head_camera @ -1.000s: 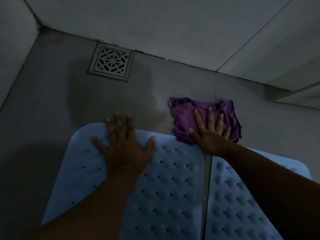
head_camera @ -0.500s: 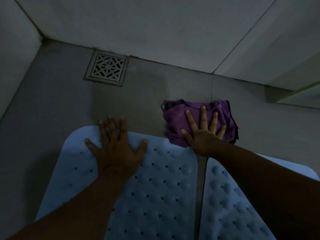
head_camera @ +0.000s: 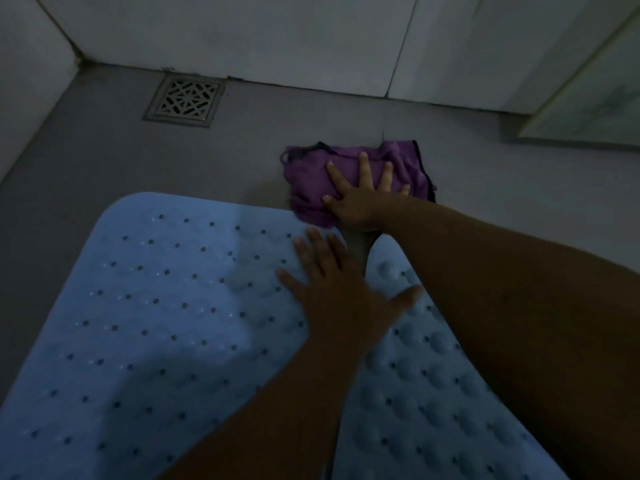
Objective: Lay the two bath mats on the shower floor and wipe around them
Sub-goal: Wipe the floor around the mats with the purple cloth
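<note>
A dim, grey shower floor meets pale tiled walls. On it two blue bath mats lie side by side with a narrow strip of floor between them: the left mat dotted with holes, the right mat covered in bumps. A crumpled purple cloth sits on the floor just beyond their far corners. The right hand presses flat on the cloth, fingers spread. The left hand lies flat with fingers straight across the gap, palm on the left mat's corner, thumb on the right mat. A square metal drain sits near the far wall.
</note>
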